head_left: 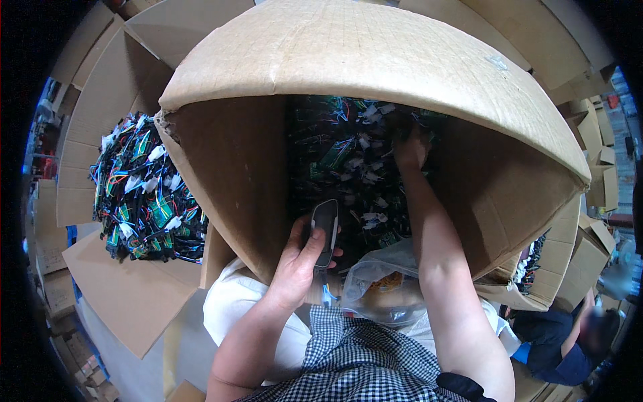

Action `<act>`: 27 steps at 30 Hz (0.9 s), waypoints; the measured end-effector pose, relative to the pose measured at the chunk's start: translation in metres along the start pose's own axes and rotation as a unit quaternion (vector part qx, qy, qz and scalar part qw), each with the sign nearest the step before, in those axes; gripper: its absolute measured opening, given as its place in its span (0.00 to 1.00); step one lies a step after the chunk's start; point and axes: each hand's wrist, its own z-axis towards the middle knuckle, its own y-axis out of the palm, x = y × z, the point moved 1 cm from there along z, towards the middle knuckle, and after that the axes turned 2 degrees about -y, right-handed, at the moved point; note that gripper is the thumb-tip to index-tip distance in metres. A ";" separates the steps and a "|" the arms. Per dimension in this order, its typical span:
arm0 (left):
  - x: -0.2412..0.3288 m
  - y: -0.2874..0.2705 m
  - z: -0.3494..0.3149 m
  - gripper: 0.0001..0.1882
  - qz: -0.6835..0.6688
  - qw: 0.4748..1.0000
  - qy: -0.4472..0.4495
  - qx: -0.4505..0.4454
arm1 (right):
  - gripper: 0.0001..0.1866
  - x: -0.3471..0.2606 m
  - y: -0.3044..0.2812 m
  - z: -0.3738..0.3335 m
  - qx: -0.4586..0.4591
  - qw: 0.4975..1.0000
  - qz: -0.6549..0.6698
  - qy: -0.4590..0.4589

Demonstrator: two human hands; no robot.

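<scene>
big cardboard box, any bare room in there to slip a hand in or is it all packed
Crowded: wired circuit boards fill the floor of the big cardboard box, where the right hand digs. Free: the bare left wall, above the left hand holding a dark handheld device. The left box is piled too.

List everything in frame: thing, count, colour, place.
large carton: 1, brown, centre, open side toward the person
wired circuit boards: many, green, inside large carton
second carton of boards: 1, brown, left
handheld device: 1, black and grey, at carton mouth
clear plastic bag: 1, on lap
stacked cartons: several, brown, right
co-worker: 1, dark clothes, lower right
left hand: grip on handheld device
right hand: reaching among the boards, grip not visible
</scene>
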 end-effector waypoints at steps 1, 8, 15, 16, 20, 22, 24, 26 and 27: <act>0.000 -0.002 0.002 0.37 -0.008 1.000 0.001 0.016 | 0.36 -0.002 0.001 -0.002 -0.002 1.000 0.002 0.000; 0.006 -0.005 0.000 0.31 0.001 0.996 0.064 0.064 | 0.18 -0.008 -0.062 -0.030 -0.095 0.985 0.099 -0.107; 0.007 -0.012 -0.002 0.31 0.038 0.965 0.253 0.058 | 0.11 0.003 -0.273 -0.088 -0.049 0.918 0.328 -0.219; 0.007 -0.012 -0.002 0.31 0.048 0.960 0.271 0.049 | 0.11 0.010 -0.300 -0.095 -0.086 0.896 0.352 -0.255; -0.006 -0.005 -0.018 0.35 0.032 0.972 0.222 -0.073 | 0.12 -0.005 -0.367 -0.132 -0.246 0.772 0.503 -0.301; -0.018 0.004 -0.037 0.36 0.018 0.977 0.174 -0.124 | 0.11 -0.019 -0.375 -0.158 -0.349 0.716 0.557 -0.235; -0.032 0.016 -0.059 0.39 -0.063 0.976 0.125 -0.169 | 0.11 -0.038 -0.366 -0.189 -0.379 0.643 0.664 -0.035; -0.043 0.022 -0.079 0.45 -0.166 0.935 0.021 -0.314 | 0.11 -0.040 -0.340 -0.209 -0.304 0.673 0.674 0.008; -0.052 0.026 -0.092 0.45 -0.197 0.922 0.028 -0.333 | 0.11 -0.035 -0.333 -0.218 -0.277 0.724 0.631 0.031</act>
